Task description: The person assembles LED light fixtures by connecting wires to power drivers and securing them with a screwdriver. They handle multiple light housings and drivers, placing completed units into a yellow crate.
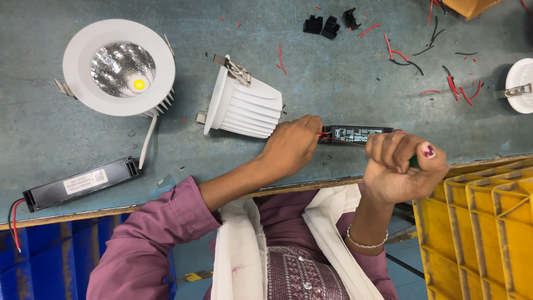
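My left hand pinches the red wire at the left end of a small black driver box lying on the grey-green table. My right hand is closed in a fist over the box's right end, and a bit of a green tool handle shows inside the grip. A white finned downlight lies on its side just left of my left hand, its spring clip pointing up. The tip of the tool is hidden by my fingers.
A second downlight lies face up at far left, a longer black driver near the left table edge. Black connectors and red and black wire scraps lie at the back. Yellow crates stand right; another white lamp at the right edge.
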Demonstrator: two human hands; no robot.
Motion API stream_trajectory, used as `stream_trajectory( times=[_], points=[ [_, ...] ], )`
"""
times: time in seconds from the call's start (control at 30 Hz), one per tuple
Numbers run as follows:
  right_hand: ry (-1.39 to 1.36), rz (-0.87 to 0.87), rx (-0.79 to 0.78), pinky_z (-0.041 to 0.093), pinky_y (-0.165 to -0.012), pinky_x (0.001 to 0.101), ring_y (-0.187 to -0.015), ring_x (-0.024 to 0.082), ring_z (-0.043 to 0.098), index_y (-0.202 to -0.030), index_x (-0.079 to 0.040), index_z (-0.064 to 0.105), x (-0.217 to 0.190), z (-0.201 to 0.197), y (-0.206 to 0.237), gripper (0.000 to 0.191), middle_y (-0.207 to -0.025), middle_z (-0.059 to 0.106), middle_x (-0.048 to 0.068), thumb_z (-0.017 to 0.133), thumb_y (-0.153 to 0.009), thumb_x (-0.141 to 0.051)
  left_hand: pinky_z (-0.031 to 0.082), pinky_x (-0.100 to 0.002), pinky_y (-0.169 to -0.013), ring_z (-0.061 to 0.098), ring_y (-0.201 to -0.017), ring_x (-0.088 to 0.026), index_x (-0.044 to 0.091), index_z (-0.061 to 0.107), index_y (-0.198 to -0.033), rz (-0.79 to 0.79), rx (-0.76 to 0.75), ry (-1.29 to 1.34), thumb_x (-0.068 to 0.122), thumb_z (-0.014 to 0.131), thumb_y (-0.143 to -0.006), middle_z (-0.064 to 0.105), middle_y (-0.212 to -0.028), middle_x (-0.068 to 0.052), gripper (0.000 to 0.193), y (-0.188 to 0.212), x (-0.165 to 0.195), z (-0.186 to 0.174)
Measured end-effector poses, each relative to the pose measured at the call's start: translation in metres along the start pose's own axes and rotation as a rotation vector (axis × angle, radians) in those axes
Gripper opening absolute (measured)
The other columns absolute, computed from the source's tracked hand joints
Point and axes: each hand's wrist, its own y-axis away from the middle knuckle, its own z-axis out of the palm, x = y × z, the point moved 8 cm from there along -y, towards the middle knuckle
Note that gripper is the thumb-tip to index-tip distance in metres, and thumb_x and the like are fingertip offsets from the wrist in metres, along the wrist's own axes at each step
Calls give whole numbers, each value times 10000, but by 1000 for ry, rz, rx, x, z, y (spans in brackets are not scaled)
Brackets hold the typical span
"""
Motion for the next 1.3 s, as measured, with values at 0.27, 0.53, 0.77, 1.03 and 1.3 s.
stream_trajectory(
  times=[0.27, 0.53, 0.77, 1.03, 1.3],
  points=[
    [99, -47, 5, 167, -454, 313, -426, 113, 133, -651, -129, 240, -1, 17, 2, 414, -513, 210, 12, 397, -1004, -278, 512, -453, -791, 641, -934, -334, 52, 594, -1000, 54, 108, 119, 84, 647, -928, 604, -970, -124, 95, 2, 9, -16],
    [4, 43, 50, 181, -476, 310, -453, 111, 126, -613, -116, 261, 3, 8, -3, 460, -514, 225, 3, 382, -1025, -281, 512, -419, -851, 626, -948, -291, 61, 667, -1065, 107, 177, 125, 75, 674, -926, 645, -967, -79, 140, 8, 21, -30],
    [-25, 45, 45, 174, -475, 307, -452, 109, 122, -611, -121, 259, 5, 4, -5, 461, -509, 214, -5, 388, -1023, -281, 536, -403, -797, 639, -941, -247, 96, 703, -1078, 200, 138, -36, 78, 709, -860, 650, -926, -52, 218, 12, 22, -22],
    [-9, 30, 57, 174, -465, 301, -446, 104, 121, -611, -122, 266, 4, 2, -5, 460, -510, 216, -11, 386, -1027, -279, 573, -378, -645, 617, -1019, -240, 91, 680, -1016, 126, 65, -139, 111, 724, -836, 598, -1000, -56, 187, 10, 16, -9],
    [-7, 37, 44, 177, -465, 303, -443, 105, 122, -607, -126, 264, 4, 2, -5, 469, -504, 224, -9, 374, -1035, -283, 575, -370, -638, 607, -1035, -244, 84, 672, -1001, 127, 73, -142, 110, 720, -828, 594, -1028, -57, 181, 9, 17, -10]
  ],
)
